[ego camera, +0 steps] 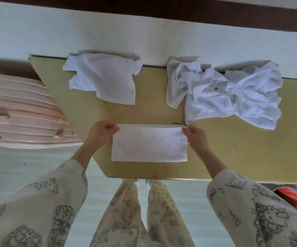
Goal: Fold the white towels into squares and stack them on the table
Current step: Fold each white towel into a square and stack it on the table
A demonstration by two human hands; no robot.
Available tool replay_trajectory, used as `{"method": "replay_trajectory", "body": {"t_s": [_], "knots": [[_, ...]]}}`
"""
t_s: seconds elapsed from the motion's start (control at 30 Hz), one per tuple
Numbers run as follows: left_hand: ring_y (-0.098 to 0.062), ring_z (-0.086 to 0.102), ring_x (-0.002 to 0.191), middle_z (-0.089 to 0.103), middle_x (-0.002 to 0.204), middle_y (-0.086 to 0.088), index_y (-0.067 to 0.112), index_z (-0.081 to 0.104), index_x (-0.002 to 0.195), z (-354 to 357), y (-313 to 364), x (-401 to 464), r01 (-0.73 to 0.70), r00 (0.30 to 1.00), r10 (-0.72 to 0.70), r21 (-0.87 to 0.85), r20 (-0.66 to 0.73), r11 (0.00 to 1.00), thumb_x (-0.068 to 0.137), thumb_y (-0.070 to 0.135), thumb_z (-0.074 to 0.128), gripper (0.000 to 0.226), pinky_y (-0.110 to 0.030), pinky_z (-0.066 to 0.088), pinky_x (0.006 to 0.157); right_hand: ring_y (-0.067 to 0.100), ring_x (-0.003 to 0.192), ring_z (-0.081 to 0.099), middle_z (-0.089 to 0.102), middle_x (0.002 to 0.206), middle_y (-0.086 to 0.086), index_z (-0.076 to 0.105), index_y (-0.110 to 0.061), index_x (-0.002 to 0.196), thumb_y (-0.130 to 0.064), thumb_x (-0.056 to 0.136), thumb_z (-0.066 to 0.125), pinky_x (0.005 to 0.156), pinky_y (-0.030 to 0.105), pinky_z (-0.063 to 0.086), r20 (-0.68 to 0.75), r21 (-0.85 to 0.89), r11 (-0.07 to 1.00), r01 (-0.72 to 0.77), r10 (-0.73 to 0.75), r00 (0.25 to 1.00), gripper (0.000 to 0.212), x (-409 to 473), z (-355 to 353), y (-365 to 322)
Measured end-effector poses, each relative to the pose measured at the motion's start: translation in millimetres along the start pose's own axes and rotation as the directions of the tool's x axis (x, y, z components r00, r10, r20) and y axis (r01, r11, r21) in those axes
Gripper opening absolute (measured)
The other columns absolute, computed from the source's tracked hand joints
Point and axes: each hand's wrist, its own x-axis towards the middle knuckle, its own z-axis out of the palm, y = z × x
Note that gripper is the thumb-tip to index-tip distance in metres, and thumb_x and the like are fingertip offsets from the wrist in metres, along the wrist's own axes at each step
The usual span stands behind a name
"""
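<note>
Fingers (114,128) of both hands pinch the far corners of the half-folded towel (149,145), lying centre frame on the tabletop (251,148). Best now: keep edges flush, fold sideways into a square, smooth flat.

white towels (149,145), yellow-olive table (233,139), cream doodle-print sleeves (55,202), pink suitcase (19,113)

I pinch the far corners of a half-folded towel (149,143) on the table (233,139), left hand (102,134) and right hand (196,139) one at each end. Beyond lie a folded stack (103,79) and a crumpled pile (224,91).
</note>
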Motion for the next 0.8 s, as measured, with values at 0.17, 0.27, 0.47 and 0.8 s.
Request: {"method": "replay_trajectory", "body": {"t_s": [0.17,0.27,0.47,0.8], "knots": [[-0.018,0.058,0.085,0.065,0.089,-0.004,0.008,0.067,0.098,2,-2,8,0.034,0.999,-0.034,0.008,-0.009,0.999,0.086,0.022,0.063,0.019,-0.026,0.040,0.078,0.004,0.055,0.037,0.040,0.056,-0.012,0.038,-0.029,0.054,-0.019,0.091,0.055,0.054,0.019,0.029,-0.036,0.022,1.000,-0.015,0.016,0.999,0.042,6,4,2],[-0.019,0.060,0.084,0.066,0.090,-0.004,0.009,0.067,0.097,6,1,10,0.061,0.998,-0.061,0.013,-0.028,0.998,0.087,0.023,0.061,0.018,-0.027,0.041,0.077,0.009,0.058,0.041,0.046,0.059,-0.007,0.051,-0.018,0.062,-0.020,0.092,0.052,0.054,0.022,0.030,-0.040,-0.035,0.999,-0.003,0.001,0.999,0.031,8,5,0],[-0.022,0.058,0.085,0.065,0.088,-0.005,0.009,0.066,0.093,12,1,12,0.094,0.993,-0.094,0.004,-0.068,0.996,0.087,0.024,0.059,0.017,-0.030,0.042,0.078,0.022,0.078,0.054,0.063,0.084,0.006,0.064,-0.003,0.093,-0.020,0.092,0.050,0.061,0.025,0.034,-0.078,-0.111,0.994,0.004,-0.013,0.997,0.022,9,9,-4],[-0.017,0.050,0.079,0.055,0.077,0.003,0.009,0.058,0.090,14,2,10,0.064,0.993,-0.061,0.023,-0.099,0.998,0.087,0.025,0.060,0.016,-0.024,0.037,0.067,0.022,0.096,0.059,0.065,0.105,0.006,0.058,-0.007,0.113,-0.025,0.093,0.051,0.075,0.025,0.036,-0.093,-0.099,0.995,0.021,-0.030,0.995,0.029,9,12,-3]]}}
